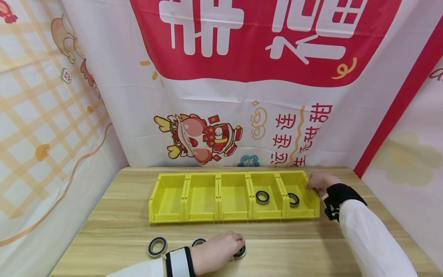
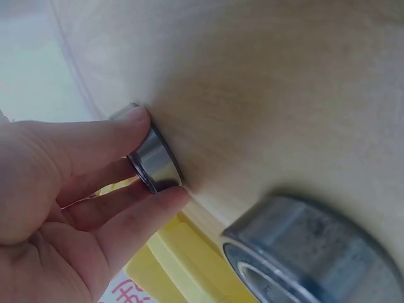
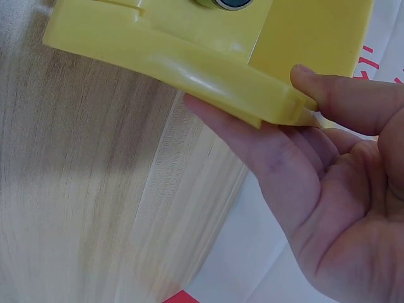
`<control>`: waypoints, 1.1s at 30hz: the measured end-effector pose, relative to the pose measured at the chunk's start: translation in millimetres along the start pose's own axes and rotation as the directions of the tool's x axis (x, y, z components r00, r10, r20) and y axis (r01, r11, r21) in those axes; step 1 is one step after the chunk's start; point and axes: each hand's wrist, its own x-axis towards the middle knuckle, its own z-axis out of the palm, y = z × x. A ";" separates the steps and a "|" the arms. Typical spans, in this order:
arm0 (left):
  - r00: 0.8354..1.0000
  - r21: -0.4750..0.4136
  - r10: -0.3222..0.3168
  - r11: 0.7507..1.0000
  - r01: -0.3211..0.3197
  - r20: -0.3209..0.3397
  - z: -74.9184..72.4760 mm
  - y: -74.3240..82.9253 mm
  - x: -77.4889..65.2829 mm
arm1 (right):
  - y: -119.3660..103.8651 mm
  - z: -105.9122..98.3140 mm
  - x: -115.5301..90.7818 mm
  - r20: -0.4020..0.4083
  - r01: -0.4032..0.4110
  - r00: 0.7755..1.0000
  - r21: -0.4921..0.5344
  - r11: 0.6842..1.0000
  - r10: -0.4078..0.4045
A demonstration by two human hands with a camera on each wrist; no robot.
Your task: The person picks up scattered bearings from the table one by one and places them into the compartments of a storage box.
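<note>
Five joined yellow plastic bins (image 1: 202, 198) stand in a row on the pale wooden table (image 1: 311, 246). The left hand (image 1: 216, 252) lies near the front edge of the table and pinches a round steel bearing with a black seal (image 2: 153, 161) between thumb and fingers, the ring still resting on the wood. A second steel bearing (image 1: 198, 242) lies just beside that wrist, and a third steel bearing (image 1: 157, 246) sits further to the left, apart from the hand. The right hand (image 1: 320, 181) holds the far right corner of the rightmost bin (image 3: 189, 60), thumb on top of the rim and fingers under it. One bearing (image 1: 293, 199) lies in that rightmost bin, and another bearing (image 1: 262, 197) lies in the bin next to it. The three bins on the left hold nothing.
</note>
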 end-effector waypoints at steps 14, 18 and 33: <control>0.984 -0.144 -0.045 0.987 0.071 0.170 -21.2 -2.4 15.0 | -1.4 0.0 2.6 0.000 0.004 1.000 -0.025 1.000 -0.004; 0.959 -0.205 -0.092 0.967 0.151 0.269 -48.1 -8.1 24.4 | -1.2 -0.8 1.8 0.002 -0.011 1.000 -0.021 1.000 0.011; 0.956 -0.215 -0.218 0.942 0.258 0.194 -123.6 -81.0 86.3 | -1.4 0.5 -0.6 0.007 -0.020 1.000 0.037 0.999 0.020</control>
